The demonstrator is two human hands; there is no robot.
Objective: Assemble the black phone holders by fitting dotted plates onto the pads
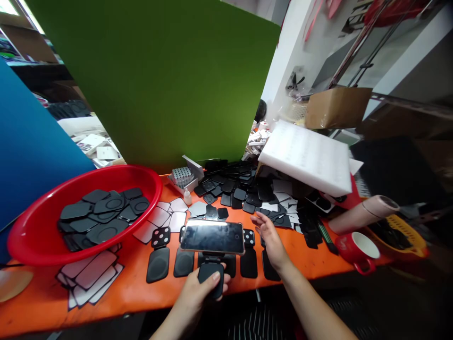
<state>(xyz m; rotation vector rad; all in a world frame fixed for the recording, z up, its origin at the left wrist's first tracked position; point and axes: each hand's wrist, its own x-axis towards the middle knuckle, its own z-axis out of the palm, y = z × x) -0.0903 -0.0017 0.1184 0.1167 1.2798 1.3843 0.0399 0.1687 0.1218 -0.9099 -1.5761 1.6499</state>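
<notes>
The left hand (191, 293) grips a black stand (206, 270) under a phone (211, 237), the right hand (272, 240) loosely open, empty, nearby dotted pieces (160, 237) seemingly unfinished.

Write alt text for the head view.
Left hand grips a black folding stand with a phone across its top; right hand hovers open beside it, over an orange table with black pads and a red basin.

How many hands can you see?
2. The left hand grips a black pad below the phone; the right hand is open, right of the phone. I can't spot any others.
</notes>
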